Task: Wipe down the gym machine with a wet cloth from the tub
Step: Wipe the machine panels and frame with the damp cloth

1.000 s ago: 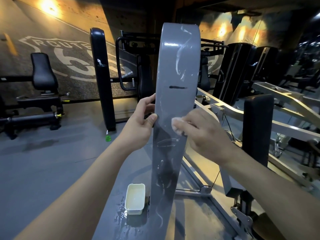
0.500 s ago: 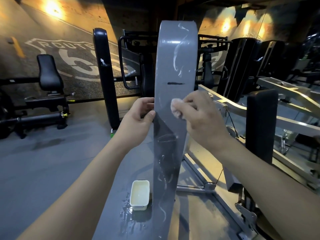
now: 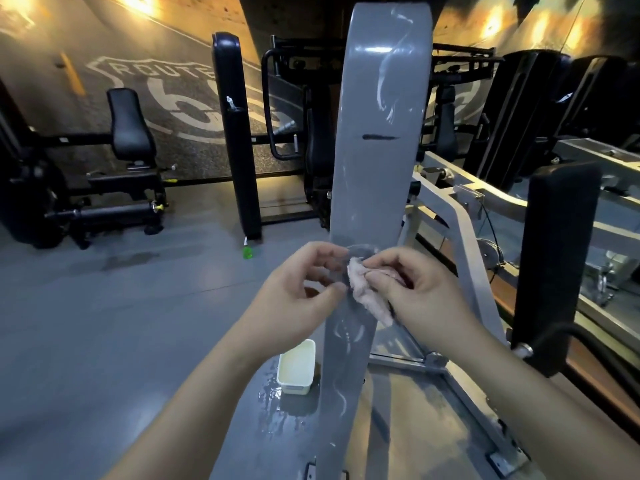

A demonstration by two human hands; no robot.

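Tub point(image 3: 297, 367): on the floor at the foot of the machine, just left of the grey upright, with a puddle point(image 3: 277, 407) spread on the floor in front of it. The cloth is out of it, so the wetting step looks done.

Grey upright point(image 3: 377, 168): pale wet streaks point(image 3: 388, 84) show near its top and more curl low down towards the base. I judge its front face largely gone over.

Left to do: the pale frame bars point(image 3: 460, 230) and the black pad point(image 3: 557, 258) to the right show no wet marks that I can make out. By my reckoning the job is well under way but not finished.

Left hand point(image 3: 301, 296): its grip is half closed. The fingers are curled and their tips sit at the upright's left edge, just beside the cloth. Whether they pinch the cloth, touch the metal or hold nothing, I cannot tell.

Cloth point(image 3: 367, 292): a small pale bunched rag in front of the upright at mid-height, between the two hands. Its loose end hangs down to the right.

Right hand point(image 3: 426, 299): its grip is closed on the cloth, thumb and curled fingers pinching the upper part. Whether the rag presses on the metal is unclear.
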